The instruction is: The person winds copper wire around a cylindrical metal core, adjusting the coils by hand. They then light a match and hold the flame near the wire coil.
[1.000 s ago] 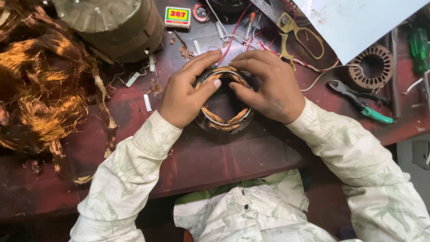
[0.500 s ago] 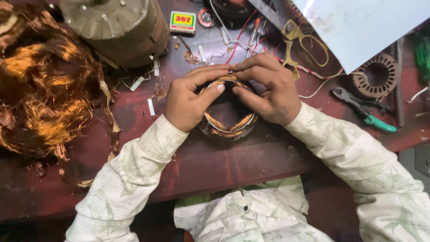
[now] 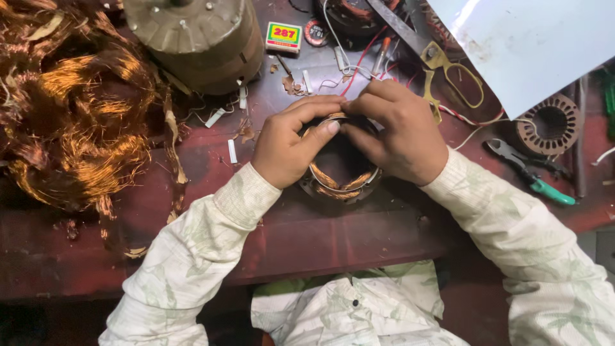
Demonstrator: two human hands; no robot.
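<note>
Head view of a dark red bench [image 3: 359, 237]. At centre lies a ring-shaped motor stator [image 3: 339, 182] with copper windings visible inside its bore, flat on the bench directly in front of the person. The left hand [image 3: 291, 144] curls over the stator's left rim, thumb and forefinger pinched at the upper edge of the windings; the right hand [image 3: 397, 131] covers the upper right rim, fingers bent and meeting the left fingertips at the same spot. Both hands are closed on the stator. To the far left, a large tangle of loose copper wire [image 3: 70, 109]. Above left, a cylindrical motor housing [image 3: 195, 38], with a small yellow-and-green box [image 3: 284, 36] just beside it. To the right, yellow-handled scissors [image 3: 448, 70], a second bare stator core [image 3: 549, 123] and green-handled pliers [image 3: 528, 173], all well apart from the hands.
</note>
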